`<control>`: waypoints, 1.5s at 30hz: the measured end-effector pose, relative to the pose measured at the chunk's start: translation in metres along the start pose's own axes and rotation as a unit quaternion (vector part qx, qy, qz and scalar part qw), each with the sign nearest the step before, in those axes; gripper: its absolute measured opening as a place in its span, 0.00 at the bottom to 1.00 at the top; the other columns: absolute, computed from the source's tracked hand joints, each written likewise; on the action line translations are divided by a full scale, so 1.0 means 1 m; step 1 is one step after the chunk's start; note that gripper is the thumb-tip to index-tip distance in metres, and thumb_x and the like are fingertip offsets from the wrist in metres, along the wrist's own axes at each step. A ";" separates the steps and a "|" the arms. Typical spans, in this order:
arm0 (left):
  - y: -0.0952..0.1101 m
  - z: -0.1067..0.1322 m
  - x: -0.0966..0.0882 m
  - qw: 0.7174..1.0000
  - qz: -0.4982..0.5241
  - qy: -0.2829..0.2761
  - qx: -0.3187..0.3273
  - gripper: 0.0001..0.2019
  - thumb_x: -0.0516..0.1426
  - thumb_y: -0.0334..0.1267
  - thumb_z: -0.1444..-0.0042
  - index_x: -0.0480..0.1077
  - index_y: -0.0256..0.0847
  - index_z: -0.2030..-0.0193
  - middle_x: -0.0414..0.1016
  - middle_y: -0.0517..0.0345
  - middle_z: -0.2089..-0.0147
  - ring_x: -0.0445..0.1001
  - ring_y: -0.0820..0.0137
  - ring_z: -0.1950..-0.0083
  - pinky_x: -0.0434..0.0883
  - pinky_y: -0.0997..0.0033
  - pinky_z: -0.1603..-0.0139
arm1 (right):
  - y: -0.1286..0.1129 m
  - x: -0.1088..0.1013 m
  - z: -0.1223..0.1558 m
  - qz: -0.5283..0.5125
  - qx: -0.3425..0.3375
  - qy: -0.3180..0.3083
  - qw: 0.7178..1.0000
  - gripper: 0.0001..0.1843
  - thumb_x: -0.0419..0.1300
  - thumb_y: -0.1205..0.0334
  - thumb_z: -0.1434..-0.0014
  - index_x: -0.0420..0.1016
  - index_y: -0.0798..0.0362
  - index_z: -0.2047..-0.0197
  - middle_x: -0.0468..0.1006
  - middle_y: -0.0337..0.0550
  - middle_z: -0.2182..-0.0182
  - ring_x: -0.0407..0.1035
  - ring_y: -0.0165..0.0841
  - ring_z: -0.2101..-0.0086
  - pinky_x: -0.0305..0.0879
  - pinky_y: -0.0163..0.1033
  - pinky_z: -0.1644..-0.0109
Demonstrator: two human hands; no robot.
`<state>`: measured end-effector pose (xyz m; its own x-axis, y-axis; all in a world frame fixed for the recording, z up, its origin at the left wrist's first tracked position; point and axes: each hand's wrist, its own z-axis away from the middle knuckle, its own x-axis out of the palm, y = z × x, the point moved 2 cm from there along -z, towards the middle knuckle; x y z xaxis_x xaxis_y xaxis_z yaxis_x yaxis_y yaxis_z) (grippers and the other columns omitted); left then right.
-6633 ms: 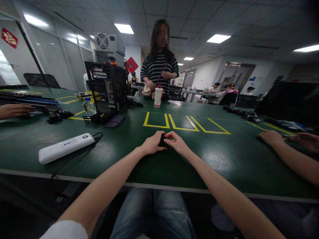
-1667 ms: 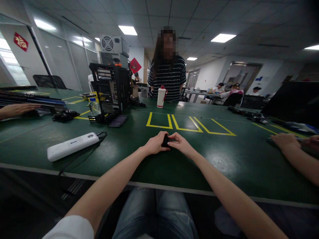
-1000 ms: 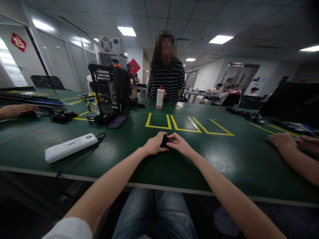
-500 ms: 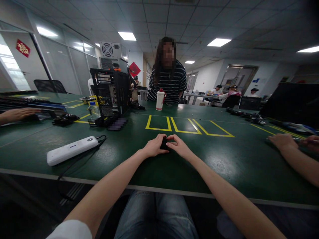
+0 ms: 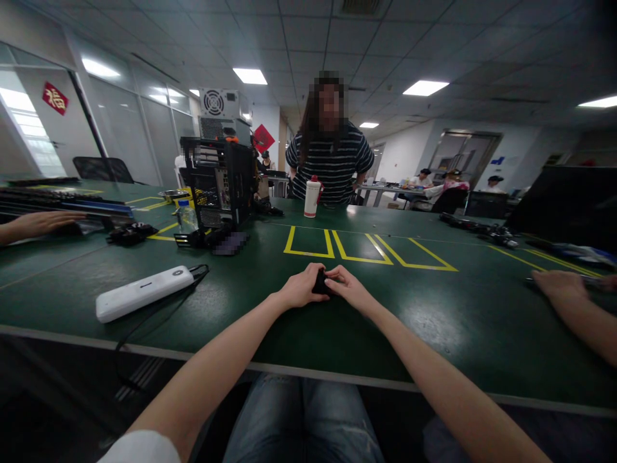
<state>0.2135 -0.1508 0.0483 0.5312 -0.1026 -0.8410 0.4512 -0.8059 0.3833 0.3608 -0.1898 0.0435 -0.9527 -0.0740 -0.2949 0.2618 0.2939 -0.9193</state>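
Observation:
A small black object (image 5: 321, 281), its kind too dark and covered to make out, is between my two hands low over the green table (image 5: 231, 334). My left hand (image 5: 304, 285) wraps round it from the left, fingers over the far side and thumb at the near side. From the right, my right hand (image 5: 348, 285) touches it with bent fingers and thumb pinched close together. The fingers hide much of the object.
A white power strip (image 5: 144, 292) with a black cord lies at the left. Beyond it stand an open computer case (image 5: 222, 180) and a clear bottle (image 5: 184, 217). Yellow tape outlines (image 5: 308, 254) and a white cup (image 5: 311, 198) lie ahead. Other people's hands (image 5: 562, 286) work at both sides.
Both hands keep their hold on the small black object, and the right fingers have shifted slightly on it. The whole view has moved a little. The person opposite has shifted posture.

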 end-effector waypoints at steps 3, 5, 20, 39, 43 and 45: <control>0.000 0.000 0.001 1.000 0.001 -0.001 -0.005 0.33 0.58 0.47 0.58 0.46 0.43 0.48 0.56 0.51 0.49 0.64 0.61 0.52 0.65 0.63 0.58 | 0.003 0.001 -0.002 -0.006 -0.004 0.010 1.000 0.13 0.56 0.53 0.53 0.63 0.51 0.66 0.68 0.38 0.66 0.65 0.31 0.64 0.64 0.43 0.59; 0.000 0.000 0.000 1.000 0.005 -0.005 -0.009 0.33 0.58 0.46 0.58 0.47 0.43 0.48 0.56 0.51 0.48 0.64 0.61 0.52 0.65 0.63 0.58 | 0.003 0.000 -0.003 -0.002 -0.009 0.011 1.000 0.14 0.56 0.54 0.53 0.63 0.51 0.64 0.68 0.39 0.65 0.65 0.31 0.64 0.64 0.43 0.58; -0.002 0.001 0.000 1.000 -0.001 0.003 0.006 0.32 0.57 0.48 0.58 0.47 0.43 0.48 0.57 0.52 0.49 0.65 0.63 0.54 0.67 0.64 0.61 | -0.008 0.000 0.005 -0.019 -0.009 -0.032 0.999 0.14 0.59 0.60 0.54 0.62 0.51 0.62 0.67 0.39 0.60 0.65 0.32 0.58 0.60 0.43 0.52; -0.003 0.000 0.001 1.000 0.000 0.002 0.009 0.32 0.57 0.48 0.58 0.46 0.43 0.48 0.56 0.51 0.48 0.65 0.61 0.53 0.66 0.64 0.60 | -0.002 0.000 0.003 -0.052 -0.009 -0.028 0.998 0.17 0.60 0.62 0.56 0.62 0.50 0.62 0.67 0.39 0.59 0.65 0.33 0.57 0.59 0.44 0.50; -0.002 0.000 0.001 1.000 -0.007 0.005 0.010 0.33 0.57 0.48 0.58 0.46 0.42 0.48 0.56 0.51 0.49 0.65 0.61 0.53 0.66 0.64 0.60 | -0.004 0.001 0.004 -0.019 -0.008 -0.017 1.000 0.16 0.59 0.60 0.55 0.62 0.51 0.62 0.66 0.39 0.61 0.66 0.32 0.60 0.62 0.43 0.55; -0.001 0.000 0.001 1.000 -0.005 0.002 0.010 0.33 0.57 0.48 0.58 0.46 0.42 0.48 0.57 0.51 0.49 0.65 0.62 0.53 0.66 0.64 0.60 | -0.003 0.001 0.003 -0.008 -0.009 0.003 1.000 0.12 0.57 0.57 0.53 0.62 0.51 0.64 0.67 0.39 0.63 0.66 0.31 0.64 0.64 0.42 0.59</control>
<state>0.2132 -0.1497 0.0472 0.5301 -0.0921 -0.8429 0.4427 -0.8178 0.3678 0.3592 -0.1932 0.0447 -0.9574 -0.0736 -0.2792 0.2443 0.3094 -0.9190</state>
